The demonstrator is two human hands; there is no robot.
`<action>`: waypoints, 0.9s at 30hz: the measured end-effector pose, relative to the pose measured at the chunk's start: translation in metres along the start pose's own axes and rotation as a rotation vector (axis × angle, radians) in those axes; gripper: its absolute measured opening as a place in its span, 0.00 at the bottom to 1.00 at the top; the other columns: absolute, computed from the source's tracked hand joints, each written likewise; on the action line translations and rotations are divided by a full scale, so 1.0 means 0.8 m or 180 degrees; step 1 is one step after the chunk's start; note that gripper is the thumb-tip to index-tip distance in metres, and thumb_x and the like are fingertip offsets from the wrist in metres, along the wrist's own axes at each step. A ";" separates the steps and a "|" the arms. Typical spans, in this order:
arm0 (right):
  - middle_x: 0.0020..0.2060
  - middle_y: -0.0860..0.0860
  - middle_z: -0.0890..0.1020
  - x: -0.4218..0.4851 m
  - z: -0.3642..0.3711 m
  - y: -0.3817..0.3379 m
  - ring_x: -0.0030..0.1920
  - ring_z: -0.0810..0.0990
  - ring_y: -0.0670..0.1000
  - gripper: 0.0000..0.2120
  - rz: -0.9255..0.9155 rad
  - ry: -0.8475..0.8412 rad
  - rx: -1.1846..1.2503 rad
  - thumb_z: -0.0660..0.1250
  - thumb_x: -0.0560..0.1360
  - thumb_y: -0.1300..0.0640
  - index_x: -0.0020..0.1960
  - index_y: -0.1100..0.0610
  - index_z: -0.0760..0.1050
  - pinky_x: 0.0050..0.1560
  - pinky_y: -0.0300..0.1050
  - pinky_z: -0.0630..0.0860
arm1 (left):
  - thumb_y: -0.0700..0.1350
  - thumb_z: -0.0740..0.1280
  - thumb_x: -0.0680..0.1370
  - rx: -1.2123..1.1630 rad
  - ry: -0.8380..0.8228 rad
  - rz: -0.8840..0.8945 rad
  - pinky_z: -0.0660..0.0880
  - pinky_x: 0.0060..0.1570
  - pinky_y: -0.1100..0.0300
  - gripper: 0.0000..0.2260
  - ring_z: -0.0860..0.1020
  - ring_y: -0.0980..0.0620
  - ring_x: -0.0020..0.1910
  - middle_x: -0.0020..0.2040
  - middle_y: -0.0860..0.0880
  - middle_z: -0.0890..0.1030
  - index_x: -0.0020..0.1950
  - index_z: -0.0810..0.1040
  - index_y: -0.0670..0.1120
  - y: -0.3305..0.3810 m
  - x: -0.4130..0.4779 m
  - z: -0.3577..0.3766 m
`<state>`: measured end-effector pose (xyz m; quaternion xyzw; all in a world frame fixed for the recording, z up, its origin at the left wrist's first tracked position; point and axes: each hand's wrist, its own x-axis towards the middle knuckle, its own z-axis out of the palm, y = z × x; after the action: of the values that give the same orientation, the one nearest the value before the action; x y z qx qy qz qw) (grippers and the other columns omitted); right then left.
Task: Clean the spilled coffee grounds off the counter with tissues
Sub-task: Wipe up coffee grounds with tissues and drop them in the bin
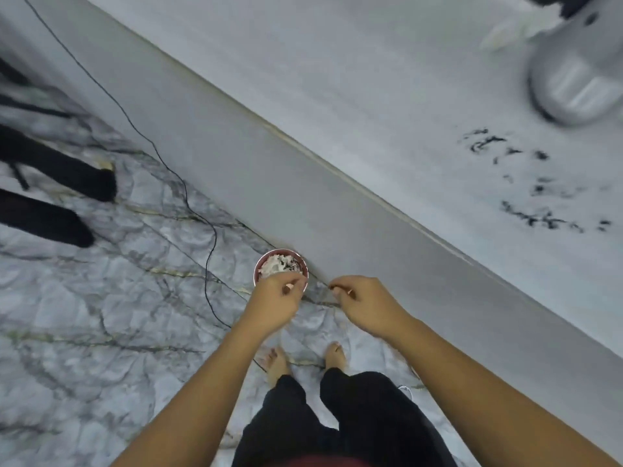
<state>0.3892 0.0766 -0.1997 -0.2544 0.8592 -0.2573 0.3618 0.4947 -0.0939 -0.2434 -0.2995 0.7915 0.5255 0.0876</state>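
Observation:
Dark coffee grounds [539,193] lie smeared in streaks on the white counter [387,89] at the upper right. On the floor against the counter's grey front stands a small red bin [260,264] holding crumpled white tissues [274,264] stained dark. My left hand [274,299] hovers just over the bin's near rim, fingers curled with thumb pressed to fingertips, nothing visible in it. My right hand [367,306] is a little to the right of the bin, fingers also pinched together and empty. A white tissue [509,28] lies blurred at the counter's far end.
A shiny metal canister [573,82] stands on the counter beyond the grounds. A thin black cable [212,237] trails across the marble floor past the bin. Two black shapes [60,173] reach in from the left. My bare feet [278,362] stand below the hands.

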 end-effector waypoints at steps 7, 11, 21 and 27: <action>0.53 0.39 0.81 -0.096 -0.130 0.003 0.51 0.78 0.41 0.11 -0.0013 0.1156 0.0401 0.62 0.80 0.50 0.59 0.45 0.79 0.49 0.27 0.68 | 0.45 0.66 0.79 0.0063 -0.0490 0.1171 0.74 0.47 0.69 0.09 0.79 0.63 0.47 0.50 0.61 0.84 0.52 0.84 0.57 0.191 -0.009 -0.001; 0.50 0.39 0.82 -0.115 -0.215 0.026 0.48 0.78 0.39 0.10 0.0077 0.1740 0.0774 0.63 0.80 0.52 0.57 0.46 0.80 0.47 0.31 0.71 | 0.45 0.65 0.80 0.0250 -0.0764 0.1661 0.77 0.47 0.64 0.09 0.79 0.62 0.48 0.52 0.61 0.83 0.53 0.83 0.56 0.302 0.022 0.020; 0.47 0.40 0.83 -0.093 -0.421 0.156 0.47 0.79 0.37 0.09 0.0232 0.2652 0.1284 0.65 0.79 0.54 0.55 0.46 0.81 0.45 0.35 0.74 | 0.44 0.66 0.80 0.0226 -0.0625 0.1811 0.76 0.47 0.64 0.10 0.80 0.60 0.50 0.52 0.64 0.82 0.51 0.83 0.58 0.479 0.154 0.125; 0.46 0.41 0.82 -0.063 -0.494 0.215 0.46 0.78 0.38 0.09 0.0353 0.2801 0.1201 0.66 0.77 0.56 0.54 0.45 0.81 0.40 0.31 0.73 | 0.44 0.65 0.81 0.0149 -0.0408 0.1580 0.74 0.32 0.67 0.11 0.78 0.62 0.37 0.47 0.63 0.82 0.51 0.83 0.60 0.521 0.209 0.157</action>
<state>0.0793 0.3371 -0.0431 -0.0051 0.8813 -0.4722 0.0170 0.1018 0.0648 -0.0486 -0.0600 0.8456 0.5303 0.0127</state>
